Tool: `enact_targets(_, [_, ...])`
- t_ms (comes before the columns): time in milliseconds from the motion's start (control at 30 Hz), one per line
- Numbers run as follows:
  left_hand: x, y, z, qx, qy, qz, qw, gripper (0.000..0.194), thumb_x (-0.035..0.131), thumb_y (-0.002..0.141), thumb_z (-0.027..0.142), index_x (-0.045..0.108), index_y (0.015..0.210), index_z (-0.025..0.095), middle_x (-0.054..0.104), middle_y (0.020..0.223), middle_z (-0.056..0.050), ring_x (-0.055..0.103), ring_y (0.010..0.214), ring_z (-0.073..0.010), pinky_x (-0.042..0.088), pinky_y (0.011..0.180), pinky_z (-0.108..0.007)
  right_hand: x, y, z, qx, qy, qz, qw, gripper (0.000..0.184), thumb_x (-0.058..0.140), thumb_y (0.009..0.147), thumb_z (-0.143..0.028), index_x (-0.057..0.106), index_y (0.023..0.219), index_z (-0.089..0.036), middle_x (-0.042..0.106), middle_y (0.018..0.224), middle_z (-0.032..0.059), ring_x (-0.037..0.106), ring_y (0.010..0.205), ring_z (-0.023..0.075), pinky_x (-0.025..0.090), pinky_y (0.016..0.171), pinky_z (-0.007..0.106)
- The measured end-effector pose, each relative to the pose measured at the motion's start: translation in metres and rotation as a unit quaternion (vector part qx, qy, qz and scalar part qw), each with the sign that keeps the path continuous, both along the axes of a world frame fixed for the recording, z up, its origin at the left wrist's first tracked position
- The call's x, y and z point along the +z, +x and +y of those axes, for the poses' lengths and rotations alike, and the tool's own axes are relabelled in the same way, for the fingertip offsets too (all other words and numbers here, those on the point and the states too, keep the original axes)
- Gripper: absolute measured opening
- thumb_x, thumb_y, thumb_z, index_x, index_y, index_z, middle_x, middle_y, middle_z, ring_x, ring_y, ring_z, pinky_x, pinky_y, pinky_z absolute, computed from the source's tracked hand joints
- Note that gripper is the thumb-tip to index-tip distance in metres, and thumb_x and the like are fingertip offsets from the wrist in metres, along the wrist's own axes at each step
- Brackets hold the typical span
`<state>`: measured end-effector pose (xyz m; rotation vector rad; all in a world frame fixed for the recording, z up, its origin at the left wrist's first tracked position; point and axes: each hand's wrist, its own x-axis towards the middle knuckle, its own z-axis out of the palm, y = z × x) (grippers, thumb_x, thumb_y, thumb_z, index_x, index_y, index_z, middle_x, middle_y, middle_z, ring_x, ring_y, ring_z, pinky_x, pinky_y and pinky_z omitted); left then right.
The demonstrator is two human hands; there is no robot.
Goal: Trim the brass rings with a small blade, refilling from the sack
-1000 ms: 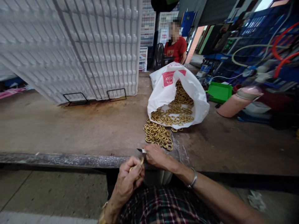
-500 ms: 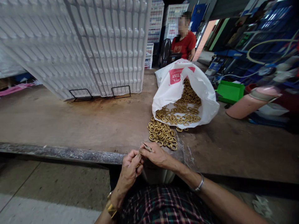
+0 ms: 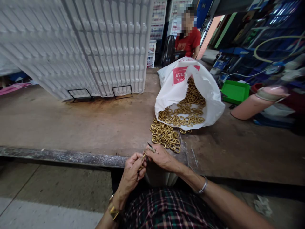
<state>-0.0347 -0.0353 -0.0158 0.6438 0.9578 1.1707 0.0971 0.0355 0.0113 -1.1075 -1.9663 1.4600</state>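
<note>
My left hand (image 3: 133, 170) is closed at the table's front edge, pinching a brass-coloured ring (image 3: 144, 155) between thumb and finger. More gold metal shows under its curled fingers. Right beside it, my right hand (image 3: 163, 158) is closed around a small knife (image 3: 151, 148), whose dark pointed blade sticks up past the thumb. Its fingertips meet the pinched ring; how they touch it is partly hidden. Just beyond the hands lies a loose pile of brass-coloured rings (image 3: 165, 135). Behind that pile, a white plastic bag (image 3: 169, 92) lies on its side, its mouth open towards me, with many such rings inside.
Stacked white ribbed plastic trays (image 3: 111, 47) stand on the wooden table (image 3: 71, 127) at the left, by two black wire stands. A green bin (image 3: 235, 92) and a pink bottle (image 3: 252, 106) are at the right. A person in a red shirt (image 3: 190, 43) sits behind the bag.
My hands have drawn slightly apart, the right one shifting a little right and up with the knife. The ring's edge now shows between them. The view has tilted slightly.
</note>
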Motion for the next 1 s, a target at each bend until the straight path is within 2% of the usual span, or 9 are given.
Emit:
enact_targets(167, [-0.0018, -0.0009, 0.0006, 0.004, -0.004, -0.005, 1.000, 0.025, 0.058, 0.079, 0.039, 0.048, 0.074, 0.016, 0.051, 0.065, 0.005, 0.031, 0.034, 0.0011, 0.019, 0.031, -0.012, -0.0039, -0.0003, -0.0004, 0.002, 0.031, -0.009, 0.999, 0.032, 0.037, 0.083, -0.030, 0.044, 0.056, -0.017, 0.044, 0.051, -0.0045, 0.037, 0.050, 0.0079, 0.027, 0.049, 0.020])
enact_targets(367, [-0.0029, 0.0001, 0.0013, 0.018, -0.009, 0.011, 1.000, 0.026, 0.058, 0.078, 0.040, 0.048, 0.076, 0.016, 0.048, 0.062, 0.006, 0.031, 0.035, 0.0007, 0.019, 0.031, -0.012, -0.0049, -0.0005, -0.0021, 0.029, 0.087, -0.037, 0.995, 0.030, 0.044, 0.085, -0.040, 0.058, 0.074, -0.015, 0.055, 0.063, -0.0019, 0.045, 0.058, 0.0088, 0.031, 0.053, 0.020])
enact_targets(667, [-0.0037, 0.0001, 0.0007, 0.018, -0.006, 0.015, 1.000, 0.026, 0.057, 0.079, 0.040, 0.047, 0.074, 0.016, 0.048, 0.062, 0.006, 0.031, 0.035, 0.0007, 0.019, 0.031, -0.012, -0.0024, -0.0021, -0.0020, 0.024, 0.065, -0.034, 0.997, 0.028, 0.043, 0.084, -0.034, 0.056, 0.070, -0.014, 0.055, 0.060, -0.0015, 0.044, 0.056, 0.0092, 0.030, 0.052, 0.020])
enact_targets(1000, [-0.0032, 0.0013, -0.0003, 0.025, -0.011, 0.013, 1.000, 0.028, 0.059, 0.076, 0.041, 0.046, 0.073, 0.017, 0.048, 0.063, 0.006, 0.031, 0.036, 0.0005, 0.018, 0.032, -0.012, -0.0041, -0.0005, -0.0014, 0.022, 0.094, -0.052, 0.994, 0.030, 0.036, 0.087, -0.027, 0.054, 0.066, -0.015, 0.051, 0.056, -0.0019, 0.040, 0.053, 0.0091, 0.029, 0.052, 0.020])
